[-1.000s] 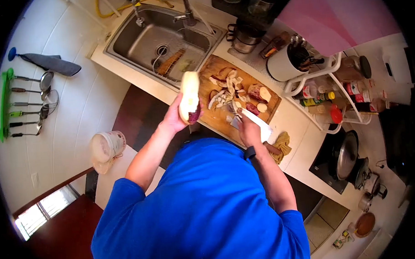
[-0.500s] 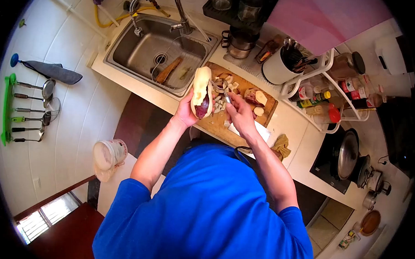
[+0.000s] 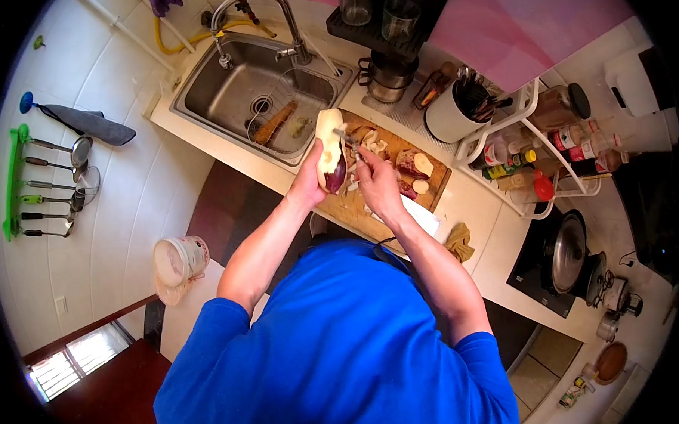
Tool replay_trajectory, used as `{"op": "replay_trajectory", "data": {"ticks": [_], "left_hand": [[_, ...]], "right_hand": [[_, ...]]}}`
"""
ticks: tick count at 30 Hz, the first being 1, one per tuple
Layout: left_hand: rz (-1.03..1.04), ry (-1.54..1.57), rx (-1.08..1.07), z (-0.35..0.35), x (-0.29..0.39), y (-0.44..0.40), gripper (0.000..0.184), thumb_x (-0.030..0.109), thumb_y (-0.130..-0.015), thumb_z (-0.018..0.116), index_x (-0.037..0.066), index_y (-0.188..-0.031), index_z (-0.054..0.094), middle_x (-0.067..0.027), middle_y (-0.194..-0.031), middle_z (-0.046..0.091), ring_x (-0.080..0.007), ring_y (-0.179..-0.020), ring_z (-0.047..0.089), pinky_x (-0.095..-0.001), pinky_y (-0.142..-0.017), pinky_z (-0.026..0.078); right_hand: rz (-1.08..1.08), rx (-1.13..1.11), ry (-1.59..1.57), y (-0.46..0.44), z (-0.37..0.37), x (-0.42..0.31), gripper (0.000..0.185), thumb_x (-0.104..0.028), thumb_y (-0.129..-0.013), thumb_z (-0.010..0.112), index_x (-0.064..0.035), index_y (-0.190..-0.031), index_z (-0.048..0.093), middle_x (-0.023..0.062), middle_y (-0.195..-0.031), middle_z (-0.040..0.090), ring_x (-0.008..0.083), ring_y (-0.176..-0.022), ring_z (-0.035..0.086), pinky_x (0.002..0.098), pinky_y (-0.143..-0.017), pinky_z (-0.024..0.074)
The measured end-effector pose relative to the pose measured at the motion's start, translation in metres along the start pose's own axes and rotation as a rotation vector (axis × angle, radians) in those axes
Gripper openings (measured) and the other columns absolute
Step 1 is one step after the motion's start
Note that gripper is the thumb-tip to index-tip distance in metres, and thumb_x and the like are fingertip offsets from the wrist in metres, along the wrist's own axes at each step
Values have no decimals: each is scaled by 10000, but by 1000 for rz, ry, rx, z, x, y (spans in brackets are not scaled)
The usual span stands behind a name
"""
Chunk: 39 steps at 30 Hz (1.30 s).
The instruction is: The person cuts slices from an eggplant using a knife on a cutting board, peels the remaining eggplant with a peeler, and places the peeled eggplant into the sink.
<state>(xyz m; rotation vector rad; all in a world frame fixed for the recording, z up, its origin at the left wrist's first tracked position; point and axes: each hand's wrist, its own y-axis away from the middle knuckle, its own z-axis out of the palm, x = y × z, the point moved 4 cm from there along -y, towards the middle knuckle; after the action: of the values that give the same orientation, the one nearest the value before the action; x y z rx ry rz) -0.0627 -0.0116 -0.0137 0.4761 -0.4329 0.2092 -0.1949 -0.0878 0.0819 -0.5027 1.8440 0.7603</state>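
My left hand (image 3: 308,177) is wrapped round a large sweet potato (image 3: 328,140), held upright over the near edge of the cutting board. Most of its pale flesh is bare, with purple skin left at the lower end. In my right hand (image 3: 380,187) is a metal peeler (image 3: 349,139), its head against or very near the sweet potato's right side. Peelings (image 3: 373,141) lie scattered on the wooden cutting board (image 3: 439,180). Cut purple-skinned pieces (image 3: 412,163) rest at the board's right side. A white flat thing (image 3: 420,217), perhaps a knife blade, lies partly behind my right wrist.
A steel sink (image 3: 223,89) at the left holds a wire rack and a long brown root (image 3: 275,123). A utensil holder (image 3: 456,112) and a bottle rack (image 3: 528,142) stand to the right. A crumpled brown cloth (image 3: 459,242) lies on the counter near a hob (image 3: 540,272).
The peeler has moved left and up to the sweet potato's side. More bare flesh now faces me, and the sweet potato has turned a little in my left hand.
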Motion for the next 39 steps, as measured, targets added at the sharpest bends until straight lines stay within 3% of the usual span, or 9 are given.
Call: {"op": "replay_trajectory", "data": {"ticks": [7,13,16,22,26,32,35,38,39], "left_hand": [[87,-46,181,-17,7,-38,503,492,-1054,483,48,-1275,568,-139,-1112,684,-259,-1021,676,-421,-877,573],[171,-75,261,-27,1,-78,517,479,-1057,486,15,-1276,555,-152,-1128,677,-281,-1017,673,-435,-882,568],[231,50,531,-31,4,-89,517,445,-1031,563,-26,-1243,540,-161,-1095,665,-288,-908,690,-439,-745,591],[248,46,779,-30,5,-93,653,601,-966,594,65,-1330,514,-147,-1217,647,-327,-1042,669,-547,-847,572],[250,14,797,-18,8,-65,636,454,-972,659,27,-1376,418,-162,-1229,606,-292,-1007,674,-434,-801,599],[448,-231,635,-5,8,-54,545,405,-1001,647,44,-1359,451,-150,-1222,629,-279,-1022,682,-427,-819,594],[417,-210,578,-14,13,-55,534,412,-1006,638,49,-1355,458,-141,-1225,630,-268,-1039,678,-431,-838,595],[336,-255,544,-22,15,-50,533,418,-1010,629,55,-1360,456,-137,-1227,631,-260,-1052,675,-427,-847,597],[333,-256,546,-20,15,-46,533,418,-1010,629,55,-1360,456,-137,-1227,631,-260,-1052,675,-427,-847,597]], "right_hand": [[-102,34,76,13,14,15,397,-132,-1014,528,56,-1362,562,317,-1193,666,371,-1131,673,386,-959,506],[105,33,24,23,12,23,395,-119,-1010,508,45,-1365,569,296,-1048,703,333,-944,707,396,-871,524],[-87,139,44,29,20,47,416,-150,-1031,533,39,-1401,553,30,-715,584,109,-612,497,296,-559,431],[105,70,-201,32,19,65,397,-174,-1043,528,8,-1396,548,41,-743,602,106,-551,494,300,-512,427],[128,110,-327,27,-4,47,401,-173,-1036,544,6,-1395,554,32,-754,604,107,-571,514,291,-528,438],[-53,96,105,5,-12,37,402,-111,-993,521,36,-1365,566,312,-1216,653,452,-1147,635,453,-987,497],[-68,157,345,-20,-17,111,391,-156,-1003,552,24,-1348,590,196,-902,702,256,-845,668,384,-808,521],[-112,196,268,-16,-24,102,388,-158,-995,569,26,-1336,597,185,-865,692,237,-788,654,371,-763,520],[42,102,137,-6,-26,66,371,-133,-990,548,21,-1323,601,304,-1112,687,438,-1069,669,463,-917,525]]}}
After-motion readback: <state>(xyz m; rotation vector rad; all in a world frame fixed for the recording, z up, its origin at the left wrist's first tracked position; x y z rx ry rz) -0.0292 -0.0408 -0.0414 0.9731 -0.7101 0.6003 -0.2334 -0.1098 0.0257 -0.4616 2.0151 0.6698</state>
